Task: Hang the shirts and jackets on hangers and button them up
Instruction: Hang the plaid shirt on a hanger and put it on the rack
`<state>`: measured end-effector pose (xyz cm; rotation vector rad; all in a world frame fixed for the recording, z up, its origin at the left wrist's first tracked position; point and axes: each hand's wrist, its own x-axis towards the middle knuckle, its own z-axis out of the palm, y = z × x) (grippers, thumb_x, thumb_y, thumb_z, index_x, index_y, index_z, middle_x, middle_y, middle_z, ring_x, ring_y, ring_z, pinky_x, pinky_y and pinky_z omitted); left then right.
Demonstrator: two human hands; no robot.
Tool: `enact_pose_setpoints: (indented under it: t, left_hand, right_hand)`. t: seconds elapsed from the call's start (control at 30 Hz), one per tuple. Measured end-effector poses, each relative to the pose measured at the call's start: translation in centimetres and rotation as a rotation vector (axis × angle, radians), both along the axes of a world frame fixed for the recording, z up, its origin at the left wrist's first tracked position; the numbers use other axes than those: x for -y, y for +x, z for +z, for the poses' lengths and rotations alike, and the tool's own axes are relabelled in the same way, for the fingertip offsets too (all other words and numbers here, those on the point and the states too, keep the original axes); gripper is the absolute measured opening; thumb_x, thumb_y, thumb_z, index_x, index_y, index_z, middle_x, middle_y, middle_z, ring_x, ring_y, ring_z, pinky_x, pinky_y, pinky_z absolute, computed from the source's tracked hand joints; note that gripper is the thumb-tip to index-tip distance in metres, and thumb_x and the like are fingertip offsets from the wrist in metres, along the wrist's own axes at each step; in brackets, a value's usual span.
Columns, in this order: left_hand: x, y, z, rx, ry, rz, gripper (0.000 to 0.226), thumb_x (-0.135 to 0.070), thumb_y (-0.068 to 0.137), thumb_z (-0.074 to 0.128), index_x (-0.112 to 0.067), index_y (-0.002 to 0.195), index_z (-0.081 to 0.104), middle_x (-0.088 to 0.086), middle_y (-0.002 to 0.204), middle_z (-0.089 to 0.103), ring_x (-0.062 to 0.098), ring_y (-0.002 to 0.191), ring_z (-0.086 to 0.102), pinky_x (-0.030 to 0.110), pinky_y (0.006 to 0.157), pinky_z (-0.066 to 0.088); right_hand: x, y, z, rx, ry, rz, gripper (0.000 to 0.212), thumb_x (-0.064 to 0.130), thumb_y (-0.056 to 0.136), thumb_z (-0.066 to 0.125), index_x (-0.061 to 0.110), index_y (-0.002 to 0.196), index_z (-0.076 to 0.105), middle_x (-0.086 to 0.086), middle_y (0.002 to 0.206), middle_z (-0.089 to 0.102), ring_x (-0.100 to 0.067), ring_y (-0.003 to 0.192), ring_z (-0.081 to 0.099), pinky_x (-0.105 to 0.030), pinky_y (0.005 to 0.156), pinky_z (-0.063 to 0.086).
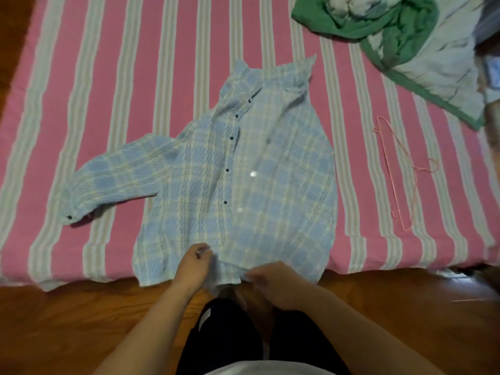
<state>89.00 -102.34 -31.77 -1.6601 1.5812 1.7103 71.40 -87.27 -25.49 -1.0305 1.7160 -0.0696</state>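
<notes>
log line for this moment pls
step: buttoning at hem | left hand: pinches light blue plaid shirt hem | right hand: pinches hem | thin pink wire hanger: beside shirt, unused

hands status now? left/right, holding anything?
Left hand: pinching the plaid shirt at its bottom hem.
Right hand: gripping the same hem.

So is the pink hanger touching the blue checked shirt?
Apart. The head view shows the pink hanger lying on the striped bedspread to the right of the blue checked shirt, with pink and white stripes plainly between them.
</notes>
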Motion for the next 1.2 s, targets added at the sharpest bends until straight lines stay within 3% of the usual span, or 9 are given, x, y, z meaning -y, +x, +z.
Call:
enact_pose_setpoints:
  t: [0.2,0.3,0.4,0.53,0.67,0.83,0.93,1.07,1.2]
  left_hand:
    - [-1.9,-2.4,1.5,-0.005,-0.004,-0.159,0.043,-0.035,0.104,0.054,-0.025,0.144,0.047,0.005,0.139,0.054,0.017,0.112,0.06,0.03,0.08,0.051]
    - [-2.7,-5.1,0.6,-0.023,-0.117,-0.238,0.054,-0.031,0.102,0.059,-0.023,0.152,0.04,0.007,0.153,0.039,0.026,0.137,0.044,0.039,0.106,0.043]
    - [-4.0,-8.3,-1.1,-0.005,-0.327,-0.433,0.057,-0.038,0.098,0.062,-0.025,0.15,0.041,0.006,0.155,0.032,0.028,0.141,0.031,0.041,0.114,0.034]
    - [-7.3,-12.0,-2.4,-0.126,-0.651,-0.847,0.062,-0.053,0.086,0.07,-0.023,0.136,0.051,0.007,0.137,0.043,0.03,0.121,0.046,0.042,0.096,0.048]
    - [-10.6,-13.6,-4.3,-0.047,-0.674,-1.342,0.105,-0.054,0.044,0.088,-0.025,0.137,0.049,0.012,0.133,0.047,0.034,0.11,0.051,0.045,0.081,0.052]
    - [-10.1,-16.1,-3.3,0.086,-0.663,-1.382,0.061,-0.035,0.041,0.097,-0.024,0.095,0.07,-0.002,0.086,0.063,0.022,0.068,0.066,0.033,0.055,0.052]
    - [-11.0,-17.9,-0.7,0.022,-0.438,-1.425,0.032,-0.034,0.087,0.069,-0.022,0.114,0.058,0.001,0.107,0.059,0.026,0.094,0.065,0.034,0.069,0.042]
    - [-13.9,-21.1,1.9,-0.14,-0.163,-1.196,0.004,-0.025,0.093,0.063,-0.023,0.095,0.06,-0.007,0.096,0.057,0.013,0.089,0.061,0.019,0.072,0.039]
    - [-16.4,-23.1,1.5,-0.202,0.2,-1.039,0.017,-0.011,0.09,0.069,-0.027,0.095,0.065,-0.007,0.106,0.061,0.007,0.098,0.06,0.021,0.088,0.048]
  right_hand:
    - [-8.0,-8.7,-4.2,-0.271,0.12,-0.938,0.024,0.016,0.093,0.057,0.022,0.113,0.068,-0.006,0.116,0.068,-0.03,0.112,0.063,-0.034,0.093,0.048]
    - [-9.7,-15.5,-5.4,-0.52,0.194,-0.96,0.027,0.011,0.096,0.055,0.008,0.12,0.067,-0.012,0.118,0.067,-0.032,0.109,0.062,-0.034,0.091,0.046]
    - [-9.1,-19.0,-8.2,-0.527,0.226,-0.876,0.033,0.034,0.096,0.058,0.009,0.107,0.075,-0.012,0.101,0.071,-0.031,0.093,0.065,-0.039,0.091,0.053]
    - [-6.5,-17.9,-11.0,-0.336,0.227,-0.809,0.029,0.034,0.101,0.047,0.017,0.082,0.06,-0.003,0.086,0.06,-0.028,0.094,0.06,-0.034,0.079,0.043]
    - [-7.1,-18.5,-9.6,-0.13,0.063,-1.242,0.022,0.029,0.106,0.035,0.012,0.106,0.05,-0.004,0.094,0.054,-0.026,0.095,0.056,-0.037,0.083,0.042]
    - [-10.9,-30.6,-4.4,-0.574,-0.181,-1.048,0.02,0.025,0.104,0.042,0.009,0.1,0.052,-0.009,0.089,0.052,-0.028,0.086,0.051,-0.034,0.074,0.033]
    - [-11.7,-37.6,-1.3,-0.9,-0.325,-0.725,0.026,0.027,0.104,0.044,0.005,0.101,0.058,-0.014,0.085,0.055,-0.032,0.08,0.053,-0.038,0.069,0.035]
    - [-12.4,-42.0,-1.0,-1.197,-0.304,-0.469,0.027,0.018,0.095,0.043,-0.001,0.106,0.058,-0.028,0.101,0.057,-0.045,0.092,0.056,-0.049,0.077,0.046]
    - [-11.7,-38.7,-5.5,-0.9,0.042,-0.487,0.044,0.022,0.089,0.052,0.0,0.127,0.052,-0.03,0.123,0.053,-0.046,0.112,0.051,-0.049,0.095,0.043]
